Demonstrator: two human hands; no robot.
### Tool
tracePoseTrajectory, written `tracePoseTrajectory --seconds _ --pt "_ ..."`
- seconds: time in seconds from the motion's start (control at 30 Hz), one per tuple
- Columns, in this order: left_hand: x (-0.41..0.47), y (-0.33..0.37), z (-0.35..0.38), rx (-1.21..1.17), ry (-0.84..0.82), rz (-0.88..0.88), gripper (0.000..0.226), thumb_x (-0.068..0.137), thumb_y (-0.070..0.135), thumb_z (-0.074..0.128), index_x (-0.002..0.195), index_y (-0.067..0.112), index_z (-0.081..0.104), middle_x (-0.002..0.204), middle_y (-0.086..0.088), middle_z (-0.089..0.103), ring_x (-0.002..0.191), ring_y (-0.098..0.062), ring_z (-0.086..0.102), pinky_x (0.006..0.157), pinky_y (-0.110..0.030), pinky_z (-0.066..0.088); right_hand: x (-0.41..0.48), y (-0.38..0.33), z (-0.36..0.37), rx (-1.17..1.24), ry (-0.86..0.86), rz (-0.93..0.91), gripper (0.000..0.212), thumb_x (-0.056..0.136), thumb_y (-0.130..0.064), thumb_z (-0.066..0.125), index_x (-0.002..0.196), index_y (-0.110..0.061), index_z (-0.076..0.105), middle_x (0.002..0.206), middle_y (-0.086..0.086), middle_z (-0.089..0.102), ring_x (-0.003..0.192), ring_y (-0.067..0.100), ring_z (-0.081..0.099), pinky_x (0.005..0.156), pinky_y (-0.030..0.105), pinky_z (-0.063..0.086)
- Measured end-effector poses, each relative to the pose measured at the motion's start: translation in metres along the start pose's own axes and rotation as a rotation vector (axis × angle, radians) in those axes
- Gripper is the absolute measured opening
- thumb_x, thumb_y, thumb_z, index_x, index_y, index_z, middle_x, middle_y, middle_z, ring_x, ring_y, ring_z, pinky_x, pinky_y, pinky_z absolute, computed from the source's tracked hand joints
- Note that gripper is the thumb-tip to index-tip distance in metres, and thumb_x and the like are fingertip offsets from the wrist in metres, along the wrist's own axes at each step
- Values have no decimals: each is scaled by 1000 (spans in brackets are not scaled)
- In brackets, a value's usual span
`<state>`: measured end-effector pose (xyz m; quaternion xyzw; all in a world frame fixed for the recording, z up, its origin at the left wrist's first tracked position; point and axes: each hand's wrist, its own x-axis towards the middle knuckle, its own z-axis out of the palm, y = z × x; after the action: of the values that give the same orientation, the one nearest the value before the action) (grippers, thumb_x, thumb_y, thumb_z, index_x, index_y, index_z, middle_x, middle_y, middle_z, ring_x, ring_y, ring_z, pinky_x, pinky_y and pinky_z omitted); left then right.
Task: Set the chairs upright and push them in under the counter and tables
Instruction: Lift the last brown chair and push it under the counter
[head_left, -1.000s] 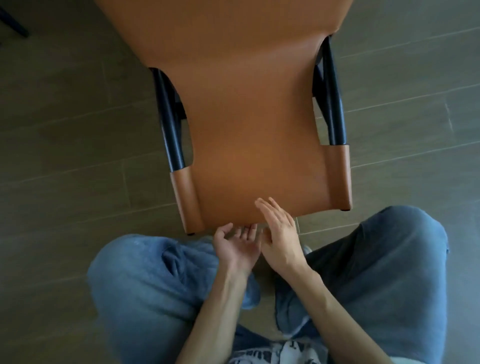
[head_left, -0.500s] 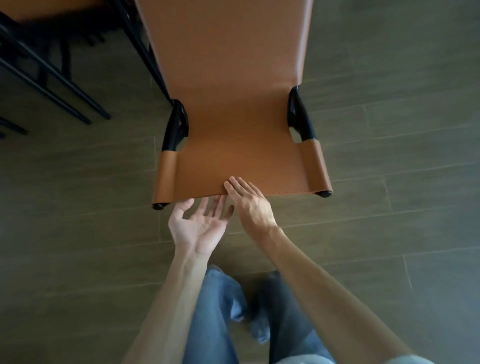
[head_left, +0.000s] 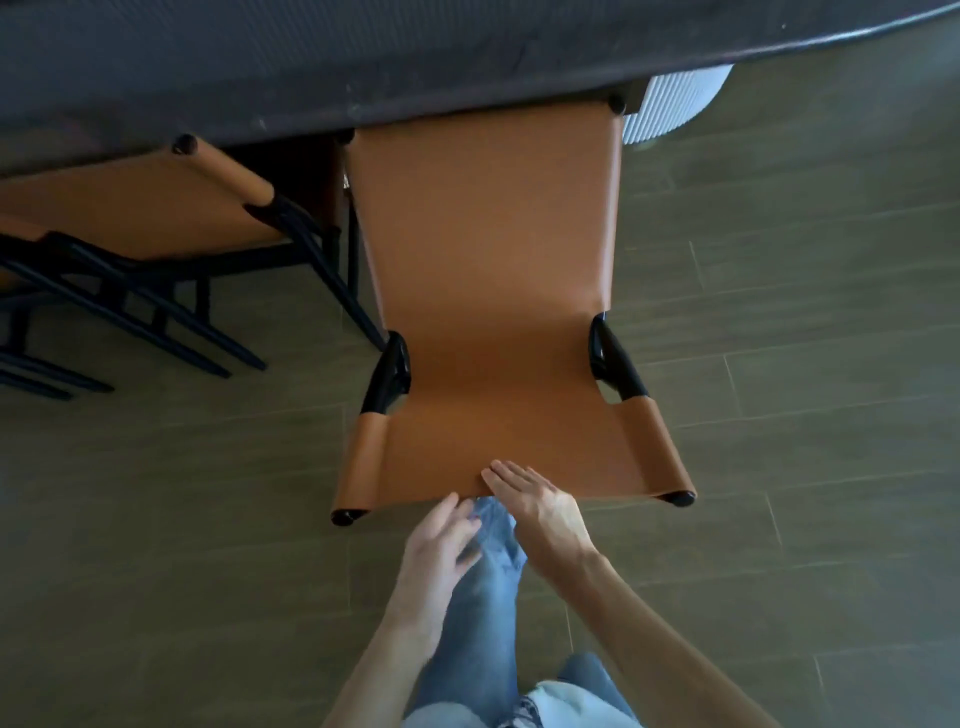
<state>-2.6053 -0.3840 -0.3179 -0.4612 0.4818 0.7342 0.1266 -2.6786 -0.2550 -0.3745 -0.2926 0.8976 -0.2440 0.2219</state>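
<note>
chair (head_left: 493, 291) pushed toward frame top, its far edge now at the dark tabletop (head_left: 363, 57); right hand (head_left: 540, 506) flat on its near edge, left hand (head_left: 441, 545) released.

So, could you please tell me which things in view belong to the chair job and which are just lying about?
Job: orange chair, second chair, dark table, right hand, left hand.
Just there: white ribbed base, wood floor.
</note>
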Motion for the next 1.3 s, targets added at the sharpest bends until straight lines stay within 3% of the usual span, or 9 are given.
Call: tracePoseTrajectory --seconds 0.07,0.17,0.23,0.3,0.4,0.63,0.87,1.1,1.3 --pt "5 12 8 564 69 355 45 90 23 56 133 31 48 143 5 50 126 0 48 110 -33 39 15 -2 -16 -15 14 -9 68 46 10 84 111 -6 71 116 9 70 105 22 67 87 37 55" --pt "38 46 18 1244 146 765 76 86 23 55 153 23 18 161 1 15 149 -15 10 121 -38 15 53 -6 -52 -18 25 -3 50 78 4 56 127 -4 61 133 12 59 123 26 56 105 39 42" --pt "63 74 25 1572 111 785 85 87 28 58 155 18 8 163 -7 2 150 -24 -4 121 -46 1 81 -8 -79 -27 10 -5 58 78 2 38 133 -2 54 139 14 52 130 27 49 111 37 34" --pt "85 102 29 1728 95 777 92 86 32 61 155 16 2 163 -9 -3 150 -26 -5 120 -48 -6 112 -9 -106 -70 -18 -23 59 84 5 41 142 -7 44 149 10 41 139 22 37 116 28 20" --pt "113 146 40 1755 115 830 92 85 34 63 155 17 6 163 -9 8 150 -26 4 120 -47 -4 159 -4 -142 -76 6 -53 62 87 7 44 146 -12 37 153 6 34 142 16 30 117 22 12" --pt "161 241 73 1793 113 799 87 85 34 60 154 20 9 161 -5 17 148 -23 12 121 -46 1 248 12 -197 -125 -1 -71 57 93 -1 47 147 -16 35 153 2 35 141 12 30 115 21 17" --pt "179 271 93 1785 147 760 85 84 33 57 154 21 11 161 -4 17 148 -22 10 121 -44 -4 283 19 -227 -141 -82 -75 49 99 -11 43 148 -16 35 154 4 34 141 16 33 115 24 23" --pt "192 294 100 1749 118 732 81 83 29 51 155 20 14 161 -4 17 148 -21 11 118 -41 -9 305 21 -241 -150 -147 -85 66 88 -11 59 148 -13 31 155 5 32 142 16 31 114 23 19" --pt "203 311 102 1744 91 745 81 87 32 51 155 23 8 162 -1 15 148 -18 8 120 -41 -8 324 22 -245 -142 -121 -55 63 89 -6 53 148 -17 34 154 2 34 141 15 33 112 22 22"
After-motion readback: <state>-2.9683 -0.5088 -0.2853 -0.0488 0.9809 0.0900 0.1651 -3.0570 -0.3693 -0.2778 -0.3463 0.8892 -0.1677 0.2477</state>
